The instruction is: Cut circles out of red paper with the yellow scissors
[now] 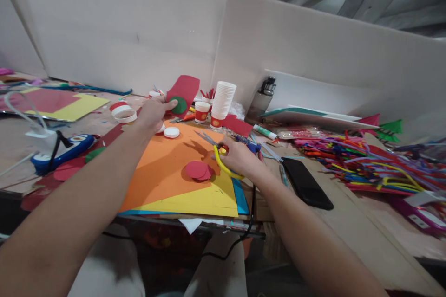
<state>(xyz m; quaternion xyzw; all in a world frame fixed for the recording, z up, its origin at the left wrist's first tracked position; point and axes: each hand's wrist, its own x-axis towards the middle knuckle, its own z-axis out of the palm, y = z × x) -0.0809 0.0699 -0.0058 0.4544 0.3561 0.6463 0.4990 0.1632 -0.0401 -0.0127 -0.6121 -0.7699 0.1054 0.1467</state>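
Note:
My left hand (156, 112) is raised over the orange paper, pinching a piece of red paper (186, 87) with a green paper circle (180, 106) laid against it under my thumb. In my right hand (240, 155) is a pair of scissors (216, 148) with yellow handles. Their blades are parted and point left, a little above the orange sheet (160, 158) and apart from the red paper. Red paper circles (198, 171) lie overlapped on that sheet, left of the scissors. Yellow paper (209, 202) shows beneath it.
A tall stack of paper cups (224, 97) stands behind the sheets, beside a smaller red cup (201, 112). To the right lie a black phone (306, 183), a glue stick (265, 131) and many pipe cleaners (365, 158). A blue-and-white device (66, 148) sits at left.

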